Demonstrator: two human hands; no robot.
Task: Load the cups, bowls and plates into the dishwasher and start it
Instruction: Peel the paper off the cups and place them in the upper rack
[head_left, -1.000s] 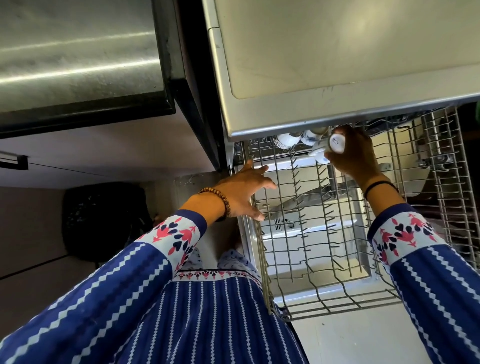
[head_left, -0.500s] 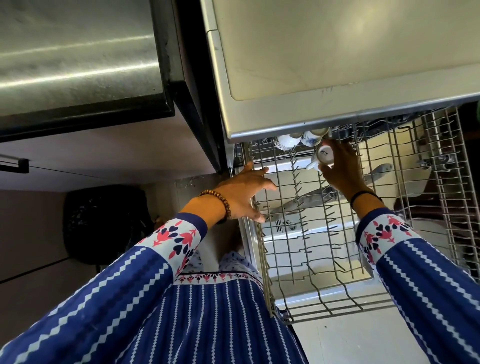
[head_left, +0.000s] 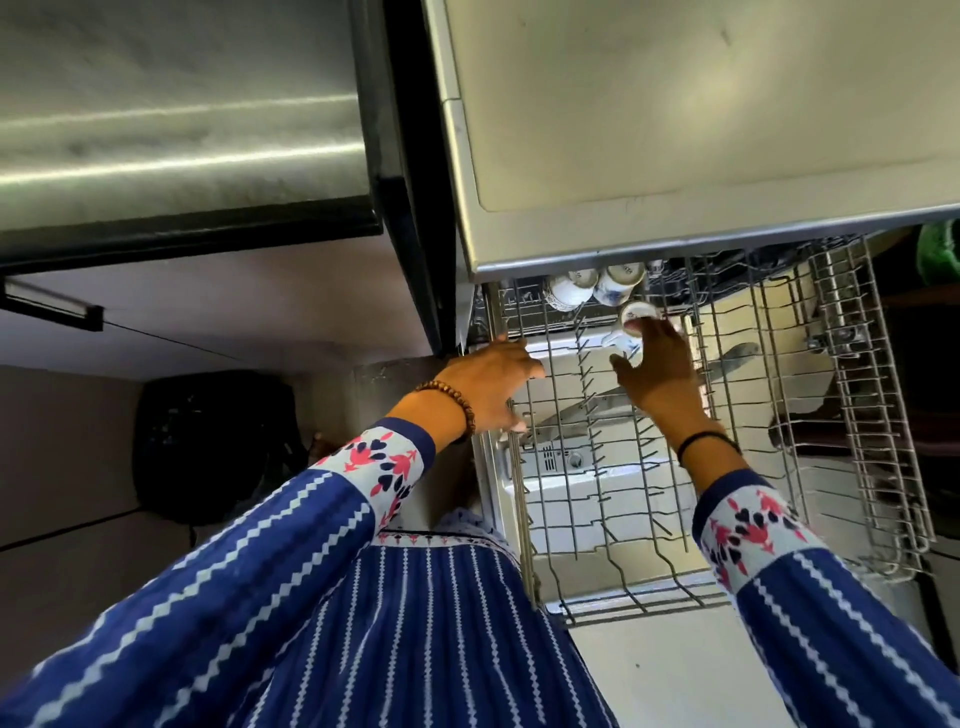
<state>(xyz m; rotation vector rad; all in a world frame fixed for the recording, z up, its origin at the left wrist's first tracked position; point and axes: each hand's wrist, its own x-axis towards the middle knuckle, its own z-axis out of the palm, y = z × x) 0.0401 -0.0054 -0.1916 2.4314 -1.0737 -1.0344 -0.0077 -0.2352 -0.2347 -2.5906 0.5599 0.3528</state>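
Head view, upper rack drawn out. I see the right hand (head_left: 658, 370) at the back of the upper rack (head_left: 737, 525), its fingers (head_left: 626, 364) spread apart around a small white cup (head_left: 638, 317) that sits tilted among the tines; whether the fingers touch the cup I cannot tell. Two more cups (head_left: 592, 288) stand just behind it, partly under the edge of the tabletop (head_left: 675, 130). The left hand (head_left: 488, 387) rests on the rack's left rail, fingers loosely curled over the wire.

Risks, as I judge them: the tilted cup may tip between the tines or knock against its neighbours if released unsteadily; a cup left leaning may hold water. The overhanging tabletop hides the rear of the rack, so seating there is hard to confirm.

Surroundings: a steel appliance front (head_left: 176, 119) at upper left, a dark bag (head_left: 218, 441) on the floor, the lowered dishwasher door (head_left: 675, 670) below. No bowls or plates are visible in the rack, so I judge loading to be at an early stage.
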